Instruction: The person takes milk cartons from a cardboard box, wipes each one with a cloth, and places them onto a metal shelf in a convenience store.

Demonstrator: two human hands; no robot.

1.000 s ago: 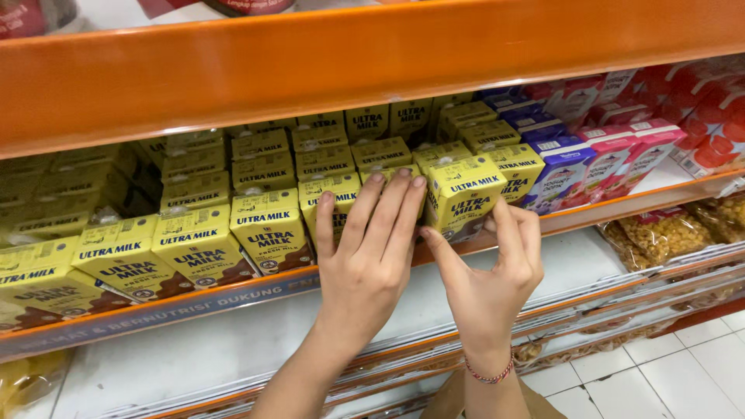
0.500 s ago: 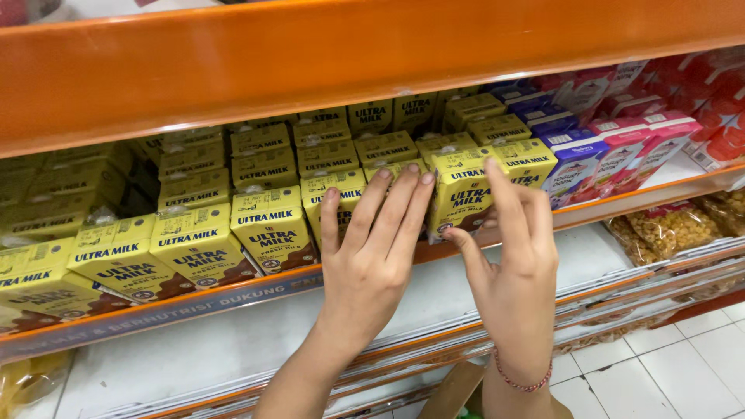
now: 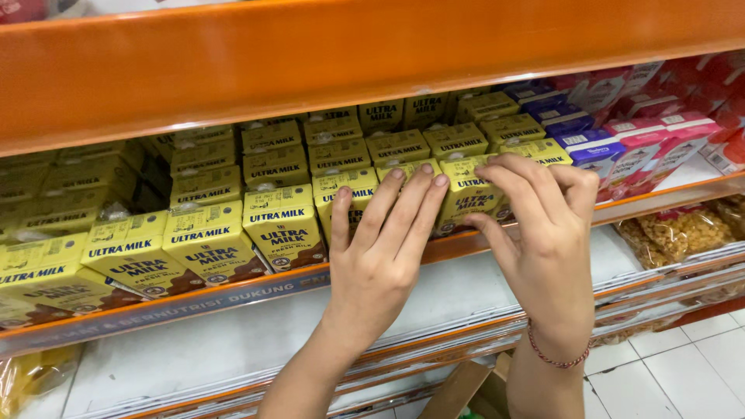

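- Left hand (image 3: 380, 260) flat, fingers spread and extended toward 12 o'clock, fingertips resting on front-row yellow milk cartons (image 3: 345, 194) at the shelf edge (image 3: 233, 299); gripping nothing.
- Right hand (image 3: 543, 233) just at 3 o'clock of the left, fingers curled over the top of one yellow carton (image 3: 469, 194), thumb pressed at its lower front.
- Purple cartons (image 3: 590, 147) and pink cartons (image 3: 652, 143) at 2 o'clock.
- Red bracelet (image 3: 555, 358) on right wrist.
- Orange upper shelf (image 3: 349, 54) at 12 o'clock.
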